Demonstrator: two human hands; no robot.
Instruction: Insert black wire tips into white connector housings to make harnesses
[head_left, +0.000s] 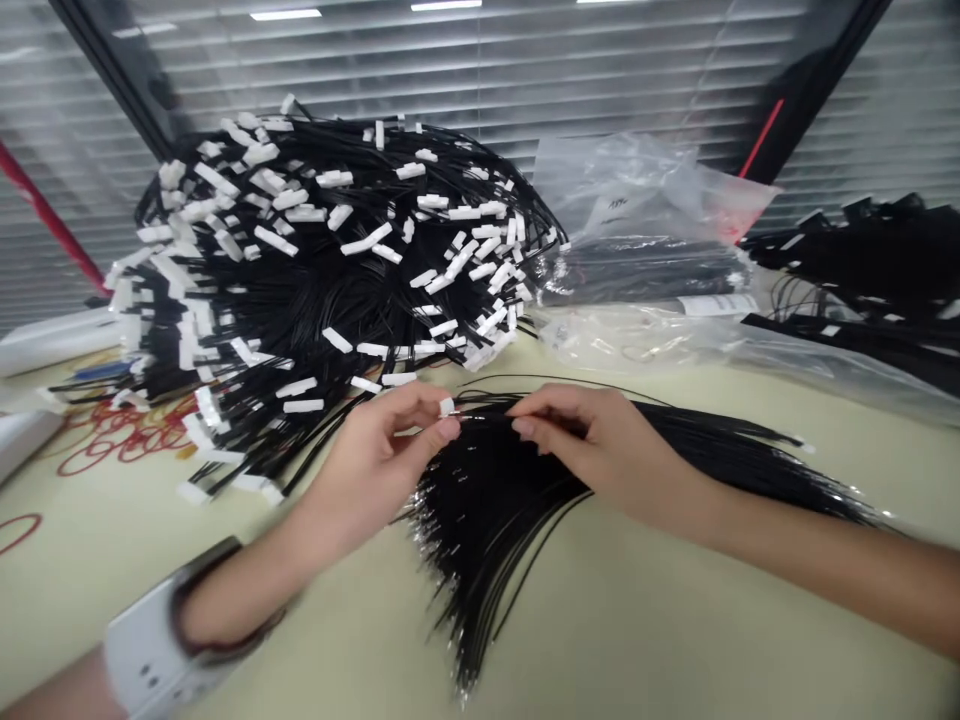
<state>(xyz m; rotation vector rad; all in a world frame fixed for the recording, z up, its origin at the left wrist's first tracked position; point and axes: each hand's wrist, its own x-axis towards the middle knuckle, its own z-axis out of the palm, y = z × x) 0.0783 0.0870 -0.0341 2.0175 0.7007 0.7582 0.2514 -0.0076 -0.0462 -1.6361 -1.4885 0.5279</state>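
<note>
My left hand (397,435) pinches a small white connector housing (447,407) between thumb and forefinger. Just to its right, my right hand (577,430) has thumb and forefinger closed on a thin black wire (495,410), whose metal-tipped end meets the housing; whether the tip is inside it I cannot tell. Beneath both hands a fanned bundle of black wires (495,490) with silvery terminals lies on the table. Behind my left hand rises a large heap of black cables (330,270) with white connectors on their ends.
Clear plastic bags (645,230) holding black wires stand at the back right, with more black cables (870,260) beyond them. Red and yellow rubber bands (112,435) are scattered on the pale table (675,620) at left. Window blinds (480,60) form the background.
</note>
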